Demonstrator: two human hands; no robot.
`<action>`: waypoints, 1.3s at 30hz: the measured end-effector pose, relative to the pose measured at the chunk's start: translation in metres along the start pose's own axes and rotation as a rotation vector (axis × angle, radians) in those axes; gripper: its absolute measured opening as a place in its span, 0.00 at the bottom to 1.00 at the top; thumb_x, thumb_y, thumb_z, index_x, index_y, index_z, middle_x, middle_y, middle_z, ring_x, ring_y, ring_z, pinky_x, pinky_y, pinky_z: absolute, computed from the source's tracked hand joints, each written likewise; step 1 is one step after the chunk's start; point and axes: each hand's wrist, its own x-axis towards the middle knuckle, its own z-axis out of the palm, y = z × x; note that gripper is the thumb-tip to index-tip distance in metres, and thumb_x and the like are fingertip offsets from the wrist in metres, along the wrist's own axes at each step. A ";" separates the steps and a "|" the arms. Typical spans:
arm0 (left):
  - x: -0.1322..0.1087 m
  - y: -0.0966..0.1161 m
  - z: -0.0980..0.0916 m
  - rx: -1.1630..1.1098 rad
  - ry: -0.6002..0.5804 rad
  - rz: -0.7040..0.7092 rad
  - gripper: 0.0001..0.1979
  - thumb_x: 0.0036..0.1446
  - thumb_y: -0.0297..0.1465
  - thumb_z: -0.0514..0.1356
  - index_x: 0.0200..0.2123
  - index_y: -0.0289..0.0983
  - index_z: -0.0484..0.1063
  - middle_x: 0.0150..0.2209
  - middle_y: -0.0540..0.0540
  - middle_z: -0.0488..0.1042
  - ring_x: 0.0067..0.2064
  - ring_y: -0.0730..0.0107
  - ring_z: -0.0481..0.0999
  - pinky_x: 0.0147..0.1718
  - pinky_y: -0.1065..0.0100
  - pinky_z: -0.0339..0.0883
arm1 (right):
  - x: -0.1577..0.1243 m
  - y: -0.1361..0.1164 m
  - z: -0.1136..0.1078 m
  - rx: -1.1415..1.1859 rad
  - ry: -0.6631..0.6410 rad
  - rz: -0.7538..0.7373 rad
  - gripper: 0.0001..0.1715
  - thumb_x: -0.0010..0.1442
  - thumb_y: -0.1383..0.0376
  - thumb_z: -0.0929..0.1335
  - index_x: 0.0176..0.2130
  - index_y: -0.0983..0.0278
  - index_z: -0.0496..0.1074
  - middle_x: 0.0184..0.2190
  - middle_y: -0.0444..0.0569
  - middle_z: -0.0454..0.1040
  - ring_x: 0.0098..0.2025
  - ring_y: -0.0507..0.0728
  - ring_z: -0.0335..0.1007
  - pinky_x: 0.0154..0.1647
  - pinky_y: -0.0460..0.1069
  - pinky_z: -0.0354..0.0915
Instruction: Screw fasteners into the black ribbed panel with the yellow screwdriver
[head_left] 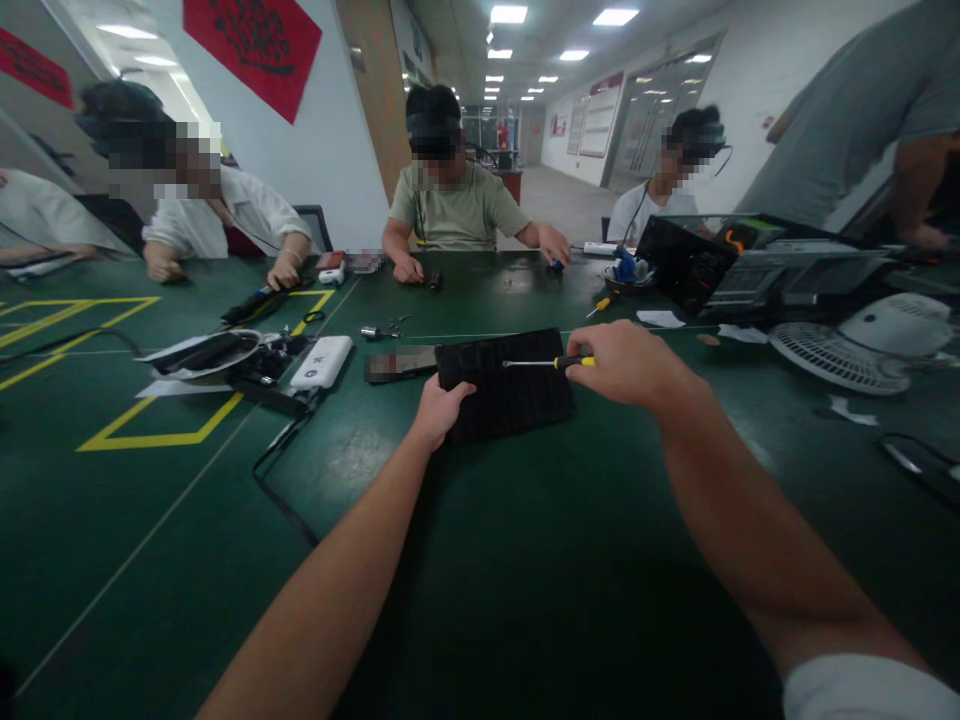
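A flat black rectangular device (504, 392) lies on the green table (480, 560) in front of me. My left hand (441, 408) is closed on its left near corner, pinning it down. My right hand (621, 365) is closed on a screwdriver (546, 363) with a yellow and black handle; its metal shaft lies almost level over the device, tip pointing left. A dark flat panel (399, 363) lies against the device's left edge.
A white box (321, 362), cables and dark parts (225, 355) sit to the left near yellow floor-tape lines. A white fan (862, 345) and opened laptops (720, 270) stand at right. Three people sit across the table; a fourth leans in at far right.
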 end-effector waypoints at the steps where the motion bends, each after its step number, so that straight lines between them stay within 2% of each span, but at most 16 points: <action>1: 0.000 0.001 0.000 -0.004 -0.004 -0.002 0.17 0.39 0.33 0.72 0.36 0.38 0.77 0.36 0.46 0.81 0.40 0.56 0.82 0.47 0.55 0.76 | 0.001 -0.001 -0.001 -0.002 0.000 0.002 0.15 0.64 0.58 0.69 0.46 0.58 0.83 0.42 0.56 0.83 0.45 0.68 0.77 0.37 0.55 0.62; 8: 0.000 0.006 -0.003 -0.001 -0.024 -0.015 0.16 0.40 0.33 0.71 0.36 0.38 0.78 0.35 0.46 0.82 0.40 0.55 0.82 0.44 0.56 0.77 | 0.008 0.001 -0.003 0.007 -0.037 0.003 0.15 0.63 0.58 0.69 0.45 0.58 0.82 0.41 0.55 0.82 0.42 0.66 0.76 0.37 0.56 0.61; 19: 0.001 0.002 -0.001 0.017 0.035 -0.032 0.19 0.37 0.35 0.73 0.36 0.38 0.77 0.34 0.48 0.81 0.37 0.59 0.80 0.41 0.59 0.75 | 0.009 0.017 0.005 0.134 -0.006 -0.082 0.09 0.62 0.61 0.71 0.43 0.60 0.78 0.36 0.51 0.80 0.35 0.59 0.72 0.34 0.53 0.57; 26: 0.002 0.001 0.000 -0.006 0.029 -0.029 0.19 0.36 0.35 0.73 0.35 0.37 0.77 0.33 0.49 0.79 0.35 0.62 0.78 0.40 0.62 0.73 | 0.009 0.017 0.004 0.133 0.013 -0.085 0.09 0.63 0.61 0.71 0.42 0.62 0.79 0.37 0.54 0.81 0.37 0.61 0.74 0.35 0.53 0.58; 39: -0.001 0.003 -0.001 -0.004 0.018 -0.040 0.18 0.38 0.34 0.72 0.36 0.37 0.78 0.33 0.48 0.81 0.36 0.61 0.80 0.40 0.61 0.74 | 0.007 0.010 0.000 0.071 0.004 -0.045 0.14 0.65 0.58 0.69 0.45 0.61 0.81 0.41 0.56 0.83 0.41 0.65 0.76 0.35 0.55 0.57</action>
